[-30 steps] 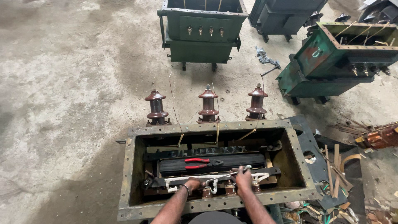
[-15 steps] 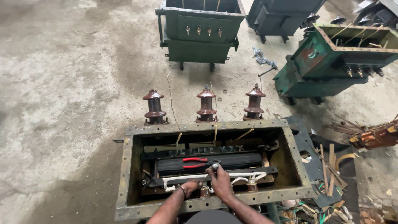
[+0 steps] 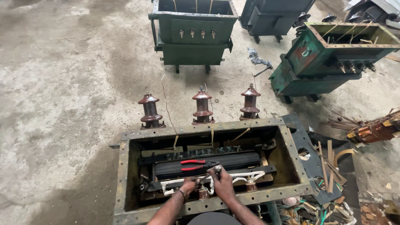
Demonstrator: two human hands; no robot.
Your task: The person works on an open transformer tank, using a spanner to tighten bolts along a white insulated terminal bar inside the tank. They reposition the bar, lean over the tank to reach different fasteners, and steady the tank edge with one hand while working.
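Head view looks down into an open, rust-flecked transformer tank (image 3: 125,175) standing on the concrete floor (image 3: 62,83), its lid already off and the dark core assembly (image 3: 208,163) exposed inside. Both hands work close together at the near edge of that core: the left hand (image 3: 189,185) is closed around a white-sleeved lead (image 3: 175,186) near a small brown terminal (image 3: 203,192), and the right hand (image 3: 223,183) pinches the neighbouring stretch of the white-sleeved wiring, fingers curled tight around it (what exactly sits between the fingertips is too small to make out). Red-handled pliers (image 3: 193,164) lie unused on top of the core, just beyond the hands.

Judging by the layout, the work on the wiring is midway: the white leads run across the front of the core and look partly dressed, while thin bare wires rise loose toward the three brown bushings (image 3: 202,106) on the far rim. Green tanks (image 3: 193,33) stand well apart behind, and scraps of insulation (image 3: 329,166) lie beside the tank on the right.
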